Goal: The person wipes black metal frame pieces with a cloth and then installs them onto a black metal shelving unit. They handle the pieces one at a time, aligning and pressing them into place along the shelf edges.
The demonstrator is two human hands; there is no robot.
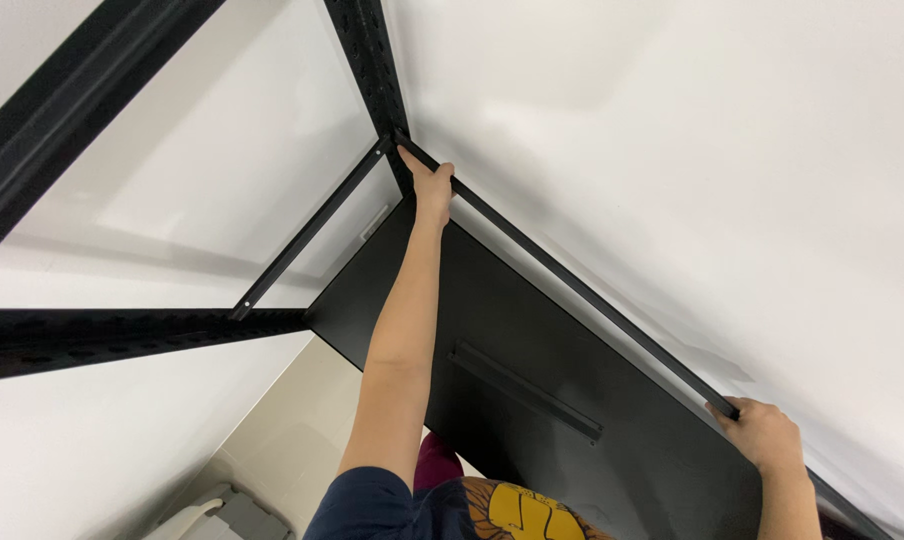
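Gripping a long black metal rail [572, 285] with both hands, I hold it along the upper edge of a black shelf board [532, 340] that stands tilted against the white wall [692, 150]. My left hand [432, 185] is stretched far out, fingers curled over the rail right at the far corner, where it meets a black perforated upright [370, 60] of the shelving frame. My right hand [767, 435] is closed around the near end of the same rail, close to the board's near edge. A thinner black crossbar [307, 232] runs from that far corner down to another perforated post [122, 335] lying across the left. A narrow raised strip [527, 392] sits on the board's face between my arms. Pale floor [302, 420] shows below the board's lower corner, with a grey and white object [222, 515] on it.
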